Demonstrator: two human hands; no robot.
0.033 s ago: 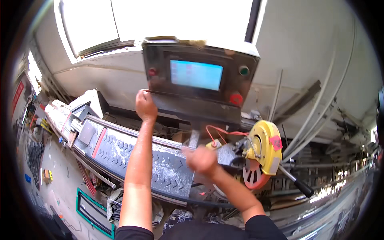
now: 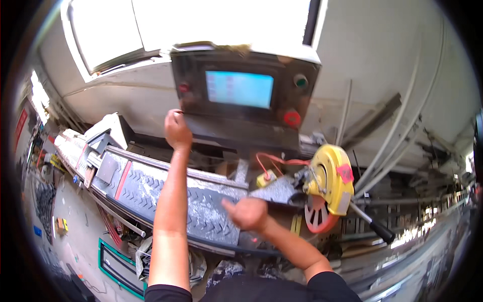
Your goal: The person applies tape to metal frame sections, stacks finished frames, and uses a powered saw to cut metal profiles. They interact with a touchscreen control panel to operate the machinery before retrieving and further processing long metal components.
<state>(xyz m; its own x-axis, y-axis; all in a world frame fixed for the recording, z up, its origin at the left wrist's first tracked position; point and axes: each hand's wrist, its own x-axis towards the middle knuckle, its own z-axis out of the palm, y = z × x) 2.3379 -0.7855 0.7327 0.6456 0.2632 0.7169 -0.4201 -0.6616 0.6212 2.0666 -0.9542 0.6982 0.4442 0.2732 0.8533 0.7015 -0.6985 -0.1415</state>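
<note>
A grey metal control box [image 2: 241, 121] with a lit blue screen [image 2: 239, 89] stands in front of me. At its lower left corner my left hand [image 2: 178, 130] is closed, with fingers curled on the box's edge. My right hand [image 2: 249, 212] hovers over the right end of the machine bed [image 2: 146, 186], which has a dark chevron-patterned top dusted white. Its fingers are curled in, one digit sticks out to the left, and nothing shows in it. Slight blur softens this hand. Right of it sits a cutting saw with a yellow guard [image 2: 329, 173] and a red disc [image 2: 318, 216].
A black-tipped lever [image 2: 381, 231] juts from the saw. Red cable [image 2: 274, 162] runs to a small yellow box [image 2: 266, 178]. Long metal profiles [image 2: 402, 251] lie at right. A green-edged frame [image 2: 118, 256] rests on the floor at left. A window [image 2: 191, 25] is behind.
My right hand has moved down, away from the upright post by the bed, and shows less blur. My left hand stays at the box's corner. The whole view has shifted slightly.
</note>
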